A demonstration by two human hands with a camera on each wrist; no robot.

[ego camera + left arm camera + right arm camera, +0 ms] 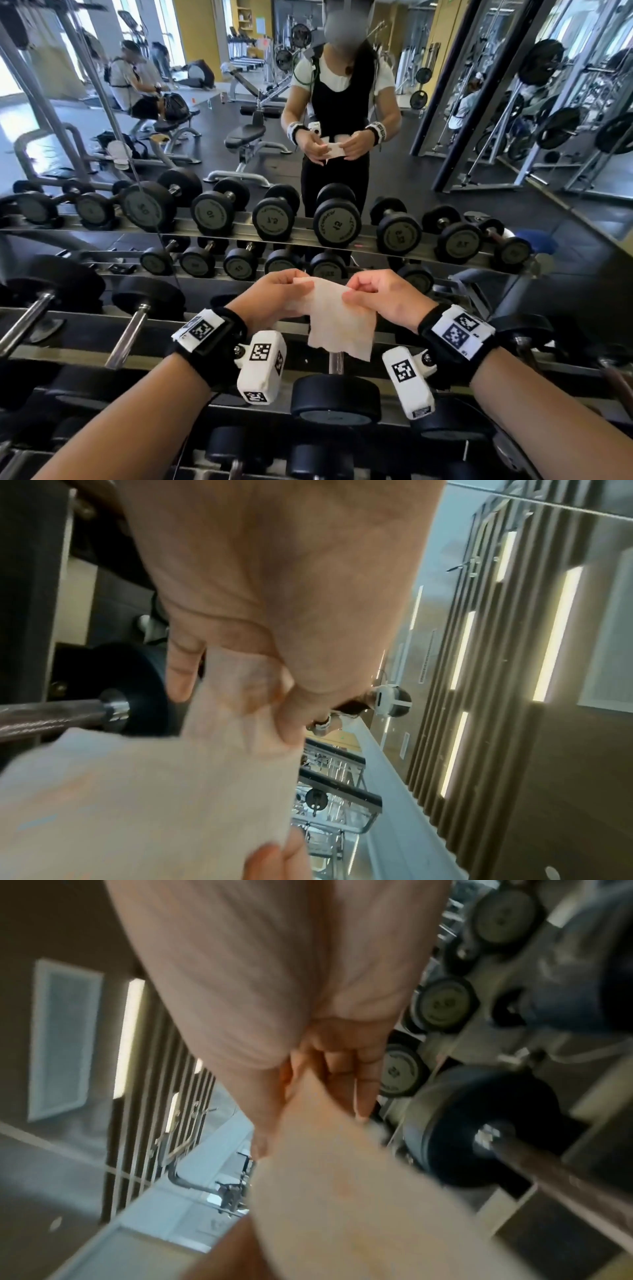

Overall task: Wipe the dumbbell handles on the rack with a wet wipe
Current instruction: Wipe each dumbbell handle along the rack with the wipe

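A pale wet wipe (337,320) hangs spread between my two hands, just above the rack. My left hand (274,294) pinches its left upper edge; my right hand (376,296) pinches the right one. The left wrist view shows thumb and finger closed on the wipe (154,791); the right wrist view shows the wipe (342,1204) gripped the same way. Under the wipe lies a black dumbbell (335,394) with a steel handle (336,362). Two more steel handles (128,337) lie to the left on the rack (85,361).
A wall mirror behind the rack reflects me, a bench (245,133) and a seated person (132,82). Several dumbbells fill the lower tier (222,452). More dumbbells sit at the right end (524,332). Weight-plate racks (548,85) stand at the far right.
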